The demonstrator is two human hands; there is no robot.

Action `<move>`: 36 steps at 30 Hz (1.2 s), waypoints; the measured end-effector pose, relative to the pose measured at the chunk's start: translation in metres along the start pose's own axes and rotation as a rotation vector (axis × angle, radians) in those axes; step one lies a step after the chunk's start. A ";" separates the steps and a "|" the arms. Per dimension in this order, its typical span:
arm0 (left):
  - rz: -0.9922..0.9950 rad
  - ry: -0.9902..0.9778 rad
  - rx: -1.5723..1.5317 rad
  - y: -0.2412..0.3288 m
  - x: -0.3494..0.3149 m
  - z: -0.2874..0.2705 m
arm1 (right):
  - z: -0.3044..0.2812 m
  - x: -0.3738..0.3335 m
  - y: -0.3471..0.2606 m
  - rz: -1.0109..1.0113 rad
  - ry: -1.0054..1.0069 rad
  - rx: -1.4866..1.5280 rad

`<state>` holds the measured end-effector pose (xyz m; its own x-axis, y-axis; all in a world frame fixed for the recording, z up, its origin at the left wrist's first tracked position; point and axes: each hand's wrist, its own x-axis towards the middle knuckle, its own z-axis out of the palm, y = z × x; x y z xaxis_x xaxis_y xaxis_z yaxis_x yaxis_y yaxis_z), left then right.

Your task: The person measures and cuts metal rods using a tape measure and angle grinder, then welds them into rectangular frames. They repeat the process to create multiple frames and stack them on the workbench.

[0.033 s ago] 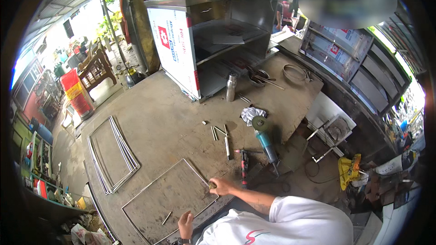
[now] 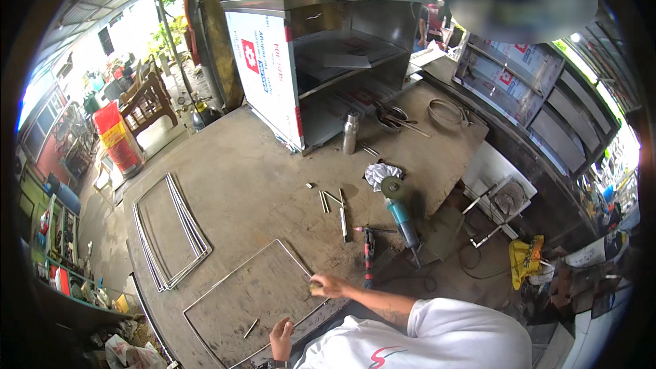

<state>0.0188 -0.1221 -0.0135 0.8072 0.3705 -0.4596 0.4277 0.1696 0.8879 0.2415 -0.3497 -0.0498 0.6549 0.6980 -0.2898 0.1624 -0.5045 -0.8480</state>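
A thin rectangular metal rod frame (image 2: 236, 271) lies flat at the near edge of the worktable. My right hand (image 2: 331, 286) is closed around a small yellowish-green pad (image 2: 316, 285), which touches the frame's right side near its corner. On the near side of the same frame, my left hand (image 2: 281, 339) is closed over the rod; its fingertips are partly hidden. Inside the frame lies a short metal rod (image 2: 251, 329). To the left, several similar metal frames (image 2: 169, 232) lie stacked together.
An angle grinder (image 2: 402, 219) and a red-and-black torch-like tool (image 2: 369, 256) lie right of the frame. Short metal tubes (image 2: 333, 199), a marker-like stick (image 2: 344, 223), crumpled foil (image 2: 381, 174) and a steel bottle (image 2: 350, 133) stand or lie beyond. A metal cabinet (image 2: 294, 68) occupies the far side.
My right hand with the pad has shifted slightly left along the frame's corner. My left hand stays almost in place. The view has tilted a little.
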 end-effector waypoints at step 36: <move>-0.198 1.111 0.321 -0.121 -0.032 -0.294 | 0.073 0.115 -0.152 -0.121 -0.563 -0.578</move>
<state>-0.1782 0.1140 -0.1003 -0.0155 0.9842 -0.1764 0.7172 0.1339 0.6839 0.2379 -0.1561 0.0131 0.1642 0.8376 -0.5210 0.6646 -0.4843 -0.5691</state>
